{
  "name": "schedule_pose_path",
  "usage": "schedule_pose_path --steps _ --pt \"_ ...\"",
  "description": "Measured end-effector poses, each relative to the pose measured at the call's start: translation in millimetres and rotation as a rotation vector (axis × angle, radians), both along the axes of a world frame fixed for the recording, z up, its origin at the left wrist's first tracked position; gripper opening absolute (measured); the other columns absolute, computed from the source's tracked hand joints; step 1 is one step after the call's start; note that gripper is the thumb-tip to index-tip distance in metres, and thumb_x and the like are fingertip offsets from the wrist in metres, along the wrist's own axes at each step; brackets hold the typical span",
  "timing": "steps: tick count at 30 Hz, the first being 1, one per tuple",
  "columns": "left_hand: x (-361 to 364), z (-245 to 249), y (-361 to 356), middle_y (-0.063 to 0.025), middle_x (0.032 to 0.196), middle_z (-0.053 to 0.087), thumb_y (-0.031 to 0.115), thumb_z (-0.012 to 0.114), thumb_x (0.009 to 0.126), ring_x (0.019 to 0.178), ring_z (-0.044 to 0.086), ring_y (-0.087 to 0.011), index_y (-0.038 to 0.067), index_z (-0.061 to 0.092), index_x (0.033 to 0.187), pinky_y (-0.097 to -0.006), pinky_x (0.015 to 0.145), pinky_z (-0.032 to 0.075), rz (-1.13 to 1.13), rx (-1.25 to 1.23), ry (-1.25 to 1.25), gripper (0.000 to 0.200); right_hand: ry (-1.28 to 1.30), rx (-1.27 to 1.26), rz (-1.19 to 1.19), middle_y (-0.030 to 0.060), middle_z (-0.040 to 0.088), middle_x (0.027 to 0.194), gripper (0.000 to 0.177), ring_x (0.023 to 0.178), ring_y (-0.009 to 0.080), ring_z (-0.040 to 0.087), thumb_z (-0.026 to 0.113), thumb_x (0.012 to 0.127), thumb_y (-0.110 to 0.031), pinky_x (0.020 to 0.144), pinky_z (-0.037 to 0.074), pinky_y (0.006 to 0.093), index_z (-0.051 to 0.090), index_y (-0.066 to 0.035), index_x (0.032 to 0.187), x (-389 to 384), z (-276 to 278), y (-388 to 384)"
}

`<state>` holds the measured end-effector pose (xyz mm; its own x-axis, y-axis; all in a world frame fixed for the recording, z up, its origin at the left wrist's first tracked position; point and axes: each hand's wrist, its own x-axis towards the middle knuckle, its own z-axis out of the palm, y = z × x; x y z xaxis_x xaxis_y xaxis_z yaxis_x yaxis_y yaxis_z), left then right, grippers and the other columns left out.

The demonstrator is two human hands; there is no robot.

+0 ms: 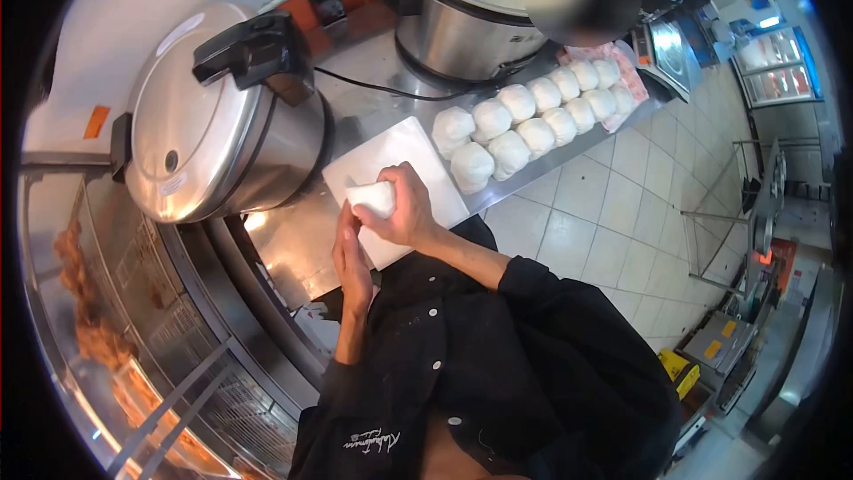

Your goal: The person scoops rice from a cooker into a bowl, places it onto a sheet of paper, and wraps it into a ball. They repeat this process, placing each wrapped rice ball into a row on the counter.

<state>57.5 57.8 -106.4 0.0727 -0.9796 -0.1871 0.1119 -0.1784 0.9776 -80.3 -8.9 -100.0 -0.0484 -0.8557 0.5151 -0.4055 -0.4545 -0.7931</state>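
My right hand [408,206] is wrapped around a white wrapped rice ball [378,199], its fingers closed over the far side. My left hand [352,260] is held upright beside the ball, fingers straight and together, its fingertips close against the ball's left side; exact contact is hard to make out. Beneath both hands lies a square stack of white wrapping sheets [426,164] on the metal counter. To the right of the stack stand several more wrapped balls [509,155] in two rows, partly resting on a pink-and-white patterned sheet [629,76].
A lidded rice cooker [191,124] stands at left, with a black cable [382,89] running along the counter. An open cooker [462,36] holds white rice at the back. A metal scale [668,58] sits at the counter's far end. Left is a glass cabinet with browned food [98,324].
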Motion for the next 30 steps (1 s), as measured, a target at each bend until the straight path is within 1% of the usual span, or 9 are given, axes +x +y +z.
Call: schedule_pose_path --steps 1,4,9,14,16,21,24,26,30 --pt "-9 14 -1 -0.0187 0.146 0.053 0.036 0.042 0.109 0.139 0.046 -0.0287 -0.006 0.044 0.148 -0.0434 0.116 0.034 0.002 -0.071 0.01 0.057 -0.032 -0.211 -0.013 0.0089 0.055 0.077 0.055 0.065 0.0275 0.049 0.089 0.075 -0.035 0.061 0.043 0.0413 0.053 -0.004 0.104 -1 9 -8" --pt "-35 52 -6 -0.0219 0.155 0.041 0.054 0.043 0.108 0.143 0.043 -0.0275 -0.007 0.024 0.159 -0.0428 0.121 0.029 0.014 -0.292 0.032 0.082 -0.088 -0.341 0.046 0.0094 0.055 0.076 0.057 0.067 0.0258 0.049 0.091 0.073 -0.037 0.063 0.043 0.0399 0.053 -0.005 0.101 -21 45 -15" --pt "-60 73 -36 -0.0191 0.147 0.047 0.06 0.066 0.093 0.136 0.047 -0.027 -0.003 0.046 0.144 -0.0419 0.115 0.034 -0.048 -0.328 0.32 0.083 -0.087 -0.421 0.124 0.0078 0.056 0.078 0.063 0.074 0.0249 0.051 0.09 0.072 -0.048 0.066 0.043 0.0386 0.051 -0.007 0.099 -64 74 -17" --pt "-90 85 -61 -0.0157 0.137 0.052 0.06 0.072 0.09 0.13 0.05 -0.026 -0.004 0.054 0.137 -0.0398 0.112 0.036 -0.192 -0.404 0.191 0.081 -0.204 -0.405 0.202 0.0091 0.054 0.082 0.064 0.075 0.0222 0.048 0.084 0.08 -0.049 0.066 0.042 0.0379 0.046 -0.005 0.107 -95 70 -23" --pt "-105 88 -69 -0.0156 0.137 0.053 0.059 0.073 0.09 0.13 0.051 -0.0256 -0.005 0.052 0.14 -0.0389 0.113 0.036 -0.277 -0.307 0.254 0.084 -0.376 -0.279 0.111 0.0103 0.055 0.078 0.061 0.073 0.0259 0.05 0.085 0.079 -0.043 0.066 0.044 0.0396 0.051 -0.004 0.11 -106 64 -25" --pt "-139 80 -87 -0.0152 0.149 0.05 0.053 0.072 0.092 0.138 0.047 -0.0247 -0.005 0.044 0.15 -0.0396 0.118 0.032 -0.425 -0.068 0.48 0.087 -0.528 0.044 0.072 0.018 0.046 0.117 0.051 0.1 0.0225 0.047 0.066 0.092 -0.038 0.09 0.041 0.0365 0.046 0.001 0.118 -144 56 -31" --pt "-157 67 -93 -0.0155 0.151 0.048 0.054 0.068 0.095 0.143 0.043 -0.0257 -0.005 0.041 0.152 -0.0404 0.121 0.027 -0.429 0.047 0.542 0.087 -0.499 0.145 0.072 0.0151 0.051 0.115 0.049 0.103 0.0209 0.053 0.06 0.098 -0.041 0.092 0.045 0.0353 0.046 0.0 0.12 -169 44 -39" --pt "-168 58 -96 -0.0159 0.154 0.047 0.055 0.065 0.096 0.146 0.039 -0.0266 -0.006 0.038 0.154 -0.0414 0.123 0.023 -0.441 0.073 0.559 0.088 -0.74 0.313 0.141 0.0115 0.057 0.11 0.041 0.103 0.0177 0.055 0.065 0.097 -0.032 0.092 0.046 0.0333 0.053 0.0 0.118 -181 49 -33" --pt "-196 48 -92 -0.0184 0.155 0.046 0.049 0.066 0.097 0.146 0.037 -0.0295 -0.005 0.039 0.155 -0.0428 0.122 0.023 -0.435 0.096 0.408 0.084 -0.534 0.471 -0.141 0.0095 0.066 0.1 0.034 0.093 0.0169 0.062 0.069 0.097 -0.029 0.083 0.051 0.033 0.061 0.001 0.112 -211 40 -38"
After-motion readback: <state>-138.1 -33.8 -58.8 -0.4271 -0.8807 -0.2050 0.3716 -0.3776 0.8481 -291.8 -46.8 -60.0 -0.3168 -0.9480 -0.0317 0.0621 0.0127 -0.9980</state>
